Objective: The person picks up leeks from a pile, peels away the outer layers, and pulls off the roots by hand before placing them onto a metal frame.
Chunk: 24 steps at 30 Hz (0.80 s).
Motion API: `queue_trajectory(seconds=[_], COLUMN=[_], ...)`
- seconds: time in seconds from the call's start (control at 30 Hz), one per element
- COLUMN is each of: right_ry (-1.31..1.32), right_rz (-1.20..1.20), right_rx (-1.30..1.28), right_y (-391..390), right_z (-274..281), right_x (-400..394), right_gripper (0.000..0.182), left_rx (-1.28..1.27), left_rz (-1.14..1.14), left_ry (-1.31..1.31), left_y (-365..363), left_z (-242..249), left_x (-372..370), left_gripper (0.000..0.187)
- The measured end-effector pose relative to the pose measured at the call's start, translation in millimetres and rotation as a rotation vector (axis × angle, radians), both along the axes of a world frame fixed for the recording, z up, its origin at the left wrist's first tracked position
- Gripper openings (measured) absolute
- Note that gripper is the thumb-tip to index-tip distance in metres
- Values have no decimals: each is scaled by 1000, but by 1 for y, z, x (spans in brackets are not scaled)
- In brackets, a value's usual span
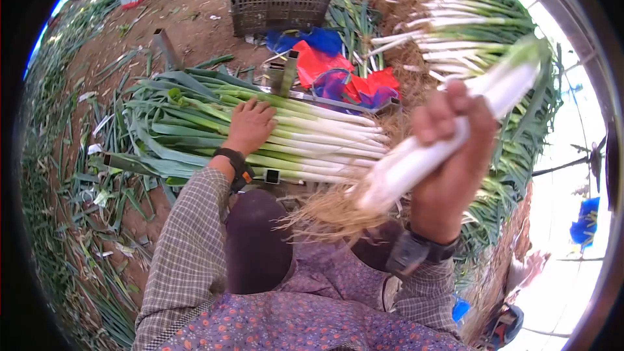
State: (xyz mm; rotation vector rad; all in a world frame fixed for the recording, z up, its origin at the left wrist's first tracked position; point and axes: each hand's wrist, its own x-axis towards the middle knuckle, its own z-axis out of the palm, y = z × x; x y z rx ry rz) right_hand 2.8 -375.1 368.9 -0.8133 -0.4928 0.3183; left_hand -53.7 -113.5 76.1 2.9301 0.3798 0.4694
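My right hand (pixel 448 156) is raised at the right, fingers wrapped round the thick white shaft of a leek (pixel 406 166). Its stringy brown roots (pixel 335 214) hang toward my lap, and its pale green end points up and right, slightly blurred. Across a low metal stand in front of my knees lies a pile of leeks (pixel 325 133), leaves to the left and white root ends to the right. My left hand (pixel 252 123) lies flat on this pile, fingers spread over the green part of the shafts.
A larger heap of leeks (pixel 468 32) lies at the right. Behind the stand are a plastic crate (pixel 281 6) and red and blue bags (pixel 325 65). Metal posts (pixel 168 49) rise around the pile. Leaf scraps (pixel 97 266) litter the soil at left.
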Motion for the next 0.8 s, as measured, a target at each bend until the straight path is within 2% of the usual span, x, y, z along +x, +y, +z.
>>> queue_trajectory(seconds=[0.03,0.1,0.17,0.2,0.3,0.37,0.43,0.5,0.53,0.67,0.77,0.8], right_ry=[-69,-253,-437,-576,-997,-1207,-1357,-1275,-1234,-1169,-1020,-1073], right_rz=[-4,-23,80,103,180,313,541,583,601,709,708,646], right_rx=[-169,-328,-592,-734,-1003,-1143,-1412,-1359,-1334,-1364,-1616,-1633], right_y=[17,47,67,76,107,127,148,155,158,127,69,52], right_z=[1,-11,-30,-50,-114,-166,-218,-254,-267,-267,-253,-255], right_x=[-7,-10,11,30,82,108,123,131,139,166,171,173], right_gripper=[21,38,48,61,83,79,75,74,73,69,69,66], left_rx=[-30,-70,-90,-89,-104,-103,-129,-182,-166,-137,-135,-132], left_rz=[10,35,43,50,59,73,82,87,67,78,66,58], left_ry=[-30,-37,-27,-67,-97,-111,-77,1,-86,-138,-156,-152], left_y=[0,-4,-5,-7,-8,-8,-8,-8,-9,-11,-10,-10], left_z=[-4,0,3,4,5,3,7,16,12,9,12,15], left_x=[0,-2,-3,-4,-5,-4,-6,-8,-7,-7,-7,-7], left_gripper=[32,32,31,30,29,28,28,29,24,26,26,26])
